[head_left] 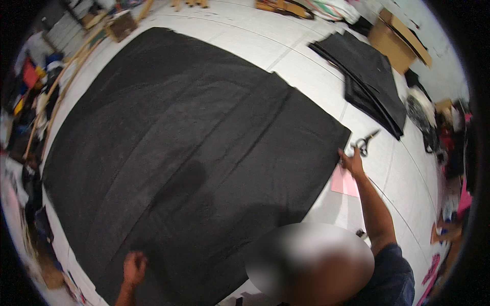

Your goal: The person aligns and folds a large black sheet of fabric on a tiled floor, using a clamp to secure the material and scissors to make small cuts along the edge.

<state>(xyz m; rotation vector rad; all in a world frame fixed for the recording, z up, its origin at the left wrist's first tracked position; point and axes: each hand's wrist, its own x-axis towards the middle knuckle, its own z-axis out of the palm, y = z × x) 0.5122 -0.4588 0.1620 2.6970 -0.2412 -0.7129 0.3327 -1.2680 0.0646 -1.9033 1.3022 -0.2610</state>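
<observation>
A large sheet of black cloth (204,132) lies spread out with a few long creases. Over its near left part is my left hand (134,268), its fingers curled in; whether they pinch the cloth is hidden. My right hand (351,161) is at the right edge of the cloth, thumb and finger apart, one digit touching the border. Just beyond that hand, black-handled scissors (363,147) lie on the white floor, their blades pointing away to the right. A pink sheet (344,182) lies below the right hand, beside the cloth's edge.
Folded black cloth (370,76) lies at the far right, before a cardboard box (400,41). Long wooden sticks (64,94) run along the left side, with heaped mixed items (33,76) beyond them. A small wooden box (121,26) stands at the far left. More clutter lines the right side.
</observation>
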